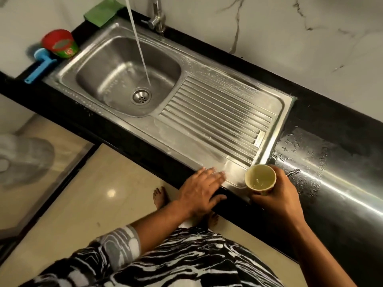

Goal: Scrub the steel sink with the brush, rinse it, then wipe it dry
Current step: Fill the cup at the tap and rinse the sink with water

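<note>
Tap running, stream falling into the basin beside the drain. Sink wet, with a soapy film on the drainboard. Left hand flat, fingers spread on the sink's near edge, gripping nothing. Right hand wrapped around a cup with a little water in it, at the sink's corner. Brush lies on the counter left of the sink, beside a red tub.

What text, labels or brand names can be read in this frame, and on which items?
None can be read.
Red and green tub beside the sink: a printed label on lid and side, too blurred to read.
Cup in the right hand: a pattern near the base, no legible words.
Nothing else carries print.
</note>
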